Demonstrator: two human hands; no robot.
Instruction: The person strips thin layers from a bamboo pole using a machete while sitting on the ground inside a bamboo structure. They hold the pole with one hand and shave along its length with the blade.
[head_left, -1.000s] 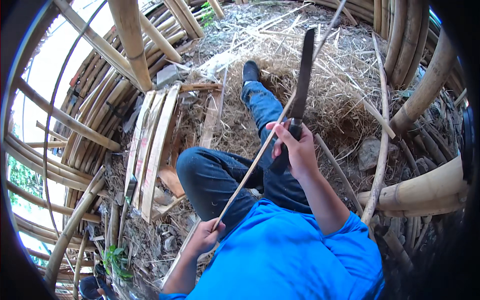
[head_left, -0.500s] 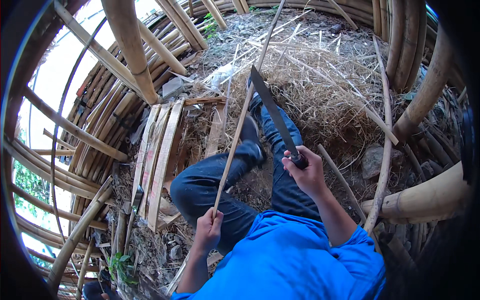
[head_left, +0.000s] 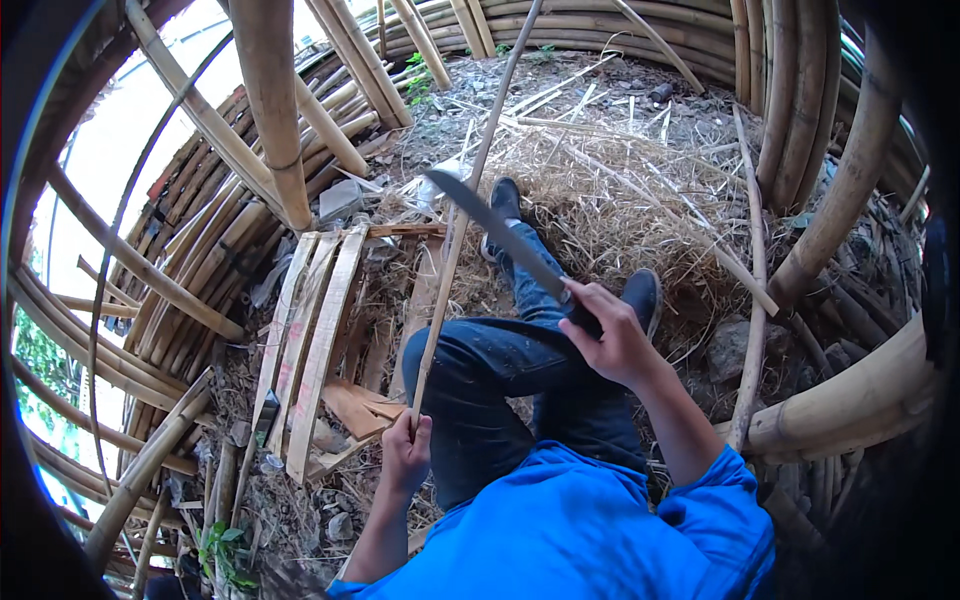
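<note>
My left hand (head_left: 405,455) is closed around the lower end of a long, thin bamboo strip (head_left: 437,340), which slants up and away over the ground. In my right hand (head_left: 615,335) is the dark handle of a machete (head_left: 520,248). Its broad dark blade points up and left and crosses the strip well above my left hand. I cannot tell whether blade and strip touch. My legs in dark jeans (head_left: 480,370) are bent and crossed below the strip.
A slatted wooden pallet (head_left: 318,340) lies to the left of my legs. Dry shavings (head_left: 640,200) cover the ground ahead. Thick bamboo poles (head_left: 270,120) stand around, and one large pole (head_left: 850,390) juts in from the right. Another knife-like blade (head_left: 268,410) leans by the pallet.
The machete has swung left, so its blade now crosses the strip with its tip beyond it. The strip has shifted slightly left. My legs have moved, with the bent knee further right.
</note>
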